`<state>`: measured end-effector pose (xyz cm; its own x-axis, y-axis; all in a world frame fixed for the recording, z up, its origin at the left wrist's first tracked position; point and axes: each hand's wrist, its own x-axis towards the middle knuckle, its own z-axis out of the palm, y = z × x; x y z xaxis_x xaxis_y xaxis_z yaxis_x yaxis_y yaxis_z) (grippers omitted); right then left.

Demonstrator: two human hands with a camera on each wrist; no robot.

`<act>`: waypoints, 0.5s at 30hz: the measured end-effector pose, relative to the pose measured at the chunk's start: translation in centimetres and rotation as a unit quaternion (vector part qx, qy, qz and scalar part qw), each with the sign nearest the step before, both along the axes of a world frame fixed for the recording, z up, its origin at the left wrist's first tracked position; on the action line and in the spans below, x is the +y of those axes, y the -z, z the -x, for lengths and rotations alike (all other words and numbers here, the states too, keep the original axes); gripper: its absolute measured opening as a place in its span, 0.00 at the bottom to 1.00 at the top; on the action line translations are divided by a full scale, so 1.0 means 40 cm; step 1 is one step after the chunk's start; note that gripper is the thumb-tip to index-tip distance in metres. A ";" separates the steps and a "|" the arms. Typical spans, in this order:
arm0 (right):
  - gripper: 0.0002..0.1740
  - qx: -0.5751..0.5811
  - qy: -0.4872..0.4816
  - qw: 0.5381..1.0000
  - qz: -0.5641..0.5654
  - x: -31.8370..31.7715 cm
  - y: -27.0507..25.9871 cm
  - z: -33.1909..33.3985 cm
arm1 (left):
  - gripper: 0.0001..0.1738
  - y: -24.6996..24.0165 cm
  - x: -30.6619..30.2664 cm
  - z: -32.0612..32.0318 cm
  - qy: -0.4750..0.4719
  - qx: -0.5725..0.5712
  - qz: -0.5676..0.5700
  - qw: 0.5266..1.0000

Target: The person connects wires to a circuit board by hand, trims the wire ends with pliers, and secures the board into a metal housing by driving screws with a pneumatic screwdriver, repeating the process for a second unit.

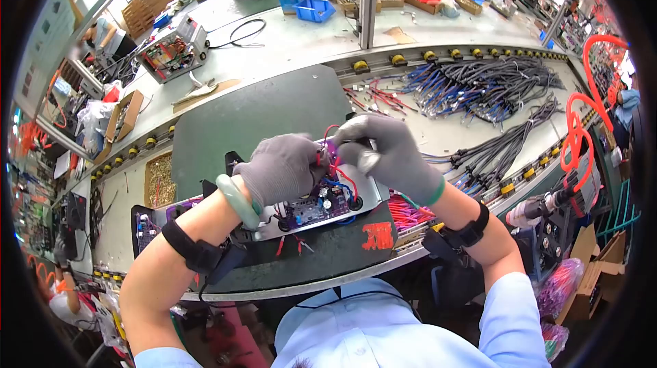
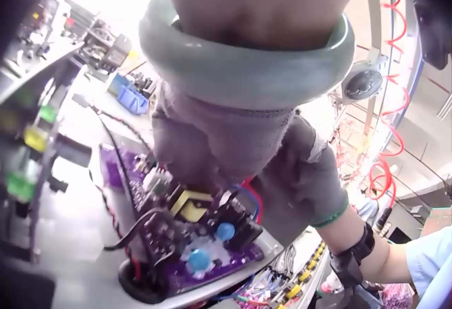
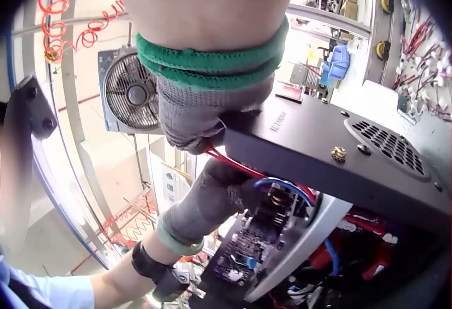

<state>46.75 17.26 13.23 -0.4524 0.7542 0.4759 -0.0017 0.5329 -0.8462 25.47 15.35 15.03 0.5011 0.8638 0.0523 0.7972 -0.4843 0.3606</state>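
Note:
Both hands wear grey gloves and meet over an open metal chassis [image 1: 369,195] holding a purple circuit board [image 1: 301,216]. My right hand [image 1: 390,152] pinches red wires [image 3: 224,157] at the chassis's far side, fingers bent. My left hand [image 1: 282,168] is beside it, fingers bent close over the board, with a bit of red at its fingertips; I cannot tell what they hold. A blue wire [image 3: 272,181] runs beside the red ones. A black panel [image 3: 282,139] with a round grille is next to my right hand. Yellow and blue components [image 2: 198,259] stand on the board.
The chassis lies on a dark mat [image 1: 260,111]. Bundles of black and blue cables [image 1: 479,91] lie at the right, pink wires [image 1: 408,212] nearer. A box of small parts [image 1: 160,180] is at left. A power screwdriver [image 1: 540,207] hangs on a red coiled hose [image 1: 582,139].

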 end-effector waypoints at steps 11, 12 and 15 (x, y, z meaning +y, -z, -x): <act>0.11 -0.248 0.089 0.882 -0.391 0.019 -0.076 -0.072 | 0.11 0.005 0.010 -0.070 -0.054 -0.379 0.270 0.883; 0.09 -0.283 0.082 0.861 -0.415 0.025 -0.080 -0.065 | 0.10 0.010 0.017 -0.066 -0.056 -0.326 0.207 0.921; 0.07 -0.354 0.081 0.806 -0.467 0.041 -0.063 -0.022 | 0.08 -0.010 0.014 -0.071 -0.118 -0.171 0.068 0.976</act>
<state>47.62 18.90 15.75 -0.7919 0.2926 0.5360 0.4387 0.8831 0.1661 28.32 15.91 15.44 0.2614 0.9635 0.0576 0.7029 -0.2309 0.6728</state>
